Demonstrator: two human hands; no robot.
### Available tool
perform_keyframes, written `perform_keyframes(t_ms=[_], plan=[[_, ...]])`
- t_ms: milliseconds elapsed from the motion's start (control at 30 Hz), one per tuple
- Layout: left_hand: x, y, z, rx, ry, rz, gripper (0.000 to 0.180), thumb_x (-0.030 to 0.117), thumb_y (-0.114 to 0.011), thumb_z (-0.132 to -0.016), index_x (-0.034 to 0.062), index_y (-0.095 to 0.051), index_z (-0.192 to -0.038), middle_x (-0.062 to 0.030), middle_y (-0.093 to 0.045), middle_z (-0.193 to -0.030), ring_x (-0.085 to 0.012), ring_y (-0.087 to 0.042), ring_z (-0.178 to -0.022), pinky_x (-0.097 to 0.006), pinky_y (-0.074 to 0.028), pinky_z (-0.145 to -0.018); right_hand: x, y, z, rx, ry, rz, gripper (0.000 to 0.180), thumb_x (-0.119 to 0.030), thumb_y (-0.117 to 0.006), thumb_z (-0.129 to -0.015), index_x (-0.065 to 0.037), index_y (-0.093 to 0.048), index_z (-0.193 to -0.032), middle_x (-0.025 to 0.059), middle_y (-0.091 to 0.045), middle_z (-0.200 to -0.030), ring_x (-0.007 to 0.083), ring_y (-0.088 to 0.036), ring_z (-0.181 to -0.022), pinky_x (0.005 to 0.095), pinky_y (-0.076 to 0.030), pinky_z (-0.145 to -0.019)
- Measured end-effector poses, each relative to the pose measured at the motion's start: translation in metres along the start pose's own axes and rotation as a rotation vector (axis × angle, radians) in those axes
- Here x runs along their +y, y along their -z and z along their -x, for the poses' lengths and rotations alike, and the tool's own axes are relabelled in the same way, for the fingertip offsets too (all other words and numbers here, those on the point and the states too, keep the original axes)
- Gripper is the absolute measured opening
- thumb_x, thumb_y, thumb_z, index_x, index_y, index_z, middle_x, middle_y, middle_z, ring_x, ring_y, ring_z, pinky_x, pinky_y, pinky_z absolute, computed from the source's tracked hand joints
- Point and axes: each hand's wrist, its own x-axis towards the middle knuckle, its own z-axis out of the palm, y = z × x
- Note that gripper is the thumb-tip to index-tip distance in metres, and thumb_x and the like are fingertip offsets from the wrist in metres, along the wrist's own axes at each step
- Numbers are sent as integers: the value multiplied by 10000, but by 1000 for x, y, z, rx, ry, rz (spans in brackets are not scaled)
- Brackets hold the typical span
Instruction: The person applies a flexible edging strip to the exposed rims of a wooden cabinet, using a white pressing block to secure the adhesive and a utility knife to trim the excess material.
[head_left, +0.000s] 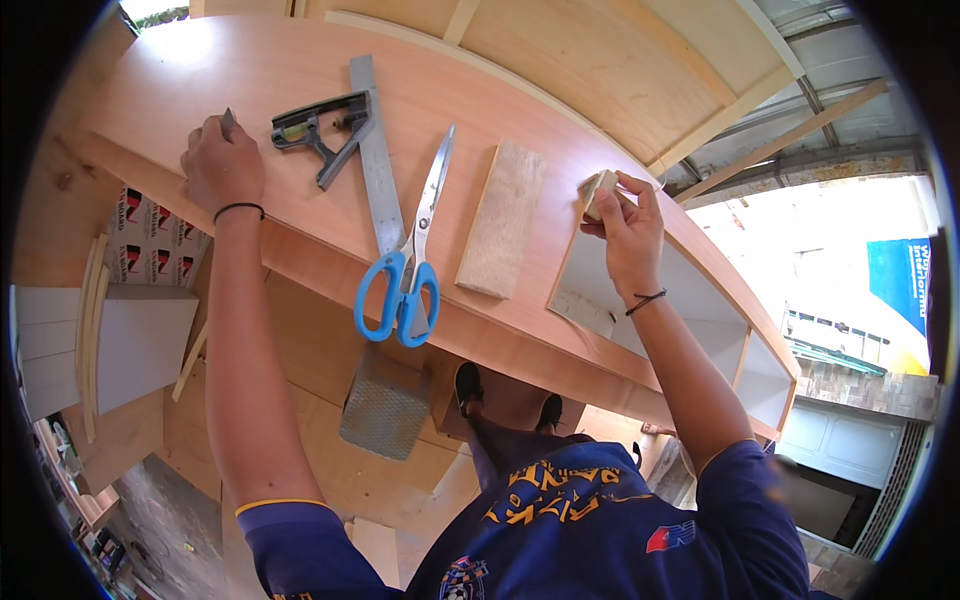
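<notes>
My left hand (222, 168) is closed at the left end of a wood-look panel (230, 75), with a small dark pointed piece (228, 122) sticking up from the fingers; its kind is unclear. Between finger and thumb my right hand (632, 232) grips a small wooden block (600, 196) above the recess in the panel. To the right of my left hand lies a combination square (376, 165), with a black head and a steel rule. Blue-handled scissors (411, 265) partly cover the rule's near end, handles overhanging the front edge. A flat piece of wood (502, 220) rests between the scissors and my right hand.
A white-lined compartment (640, 295) opens at the panel's right side. Plywood framing (570, 60) stands along the far side. Below the front edge are a textured grey box-like piece (385, 405) and my feet. White boards (145, 340) stand at the left.
</notes>
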Motion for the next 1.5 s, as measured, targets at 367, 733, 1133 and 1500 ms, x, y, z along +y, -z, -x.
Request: perform_keyframes(t_ms=[367,733,1133,1500], plan=[[-3,-3,2,37,-23,0,276,348,-440,-898,148,-611,-980,-37,-592,-1053,-286,-539,-1013,-473,-438,-819,-14,-3,13,16,-154,-80,316,-149,-583,-894,24,-431,-1110,120,-632,-802,142,-620,-676,258,-539,-594],[-6,-2,-1,-26,40,-25,275,336,-444,-888,163,-615,-1017,-19,-581,-1105,-266,-512,-1079,-468,-428,-866,-8,-5,33,-95,-74,-44,299,-139,-566,-901,16,-403,-1098,130,-626,-850,139,-614,-702,269,-541,-598],[-14,-12,-7,2,-11,-63,309,357,-408,-900,165,-591,-1060,-46,-577,-1119,-292,-526,-1073,-455,-447,-855,-5,-5,6,-95,-2,-1,290,-146,-546,-914,6,-375,-1092,143,-614,-866,157,-620,-690,280,-552,-600],[-14,-14,-10,-1,-27,-134,299,358,-394,-905,196,-574,-1082,-35,-570,-1144,-292,-524,-1086,-482,-447,-857,-17,-2,18,-180,-138,54,270,-152,-536,-920,-13,-360,-1071,145,-626,-825,163,-627,-641,283,-553,-590]])
